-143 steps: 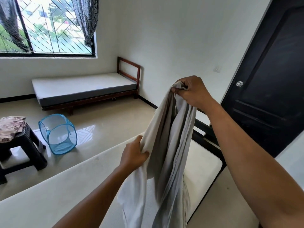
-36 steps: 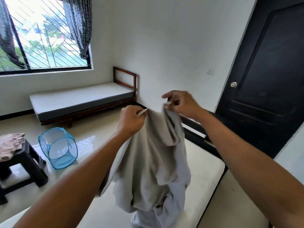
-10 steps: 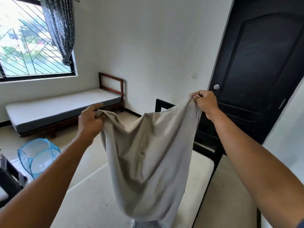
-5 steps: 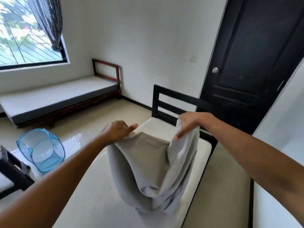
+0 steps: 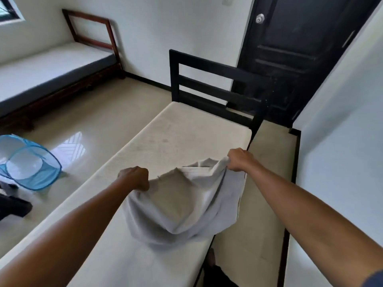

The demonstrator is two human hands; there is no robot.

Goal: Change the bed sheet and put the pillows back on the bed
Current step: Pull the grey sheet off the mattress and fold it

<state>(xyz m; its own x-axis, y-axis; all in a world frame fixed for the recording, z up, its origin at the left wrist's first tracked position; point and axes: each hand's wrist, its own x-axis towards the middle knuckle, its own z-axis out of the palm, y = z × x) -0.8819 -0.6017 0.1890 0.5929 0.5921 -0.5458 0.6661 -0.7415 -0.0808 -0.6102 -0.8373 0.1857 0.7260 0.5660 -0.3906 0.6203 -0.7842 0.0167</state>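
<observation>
A grey bed sheet [image 5: 182, 206] hangs in a loose bunch between my hands, its lower part resting on the bare cream mattress [image 5: 165, 141]. My left hand [image 5: 135, 178] is shut on the sheet's left edge, above the middle of the mattress. At the mattress's right edge my right hand [image 5: 239, 159] grips the sheet's other edge. The bed has a black slatted headboard [image 5: 209, 83] at its far end. No pillows are in view.
A second bed [image 5: 47, 69] with a brown frame stands along the far left wall. A blue mesh laundry basket [image 5: 27, 162] lies on the glossy floor at left. A black door [image 5: 298, 50] is behind the headboard. A white wall [image 5: 339, 141] runs close along the right.
My hands have dropped from chest height to just above the mattress, still holding the sheet. The sheet's lower part now lies on the mattress, and my view has tilted down.
</observation>
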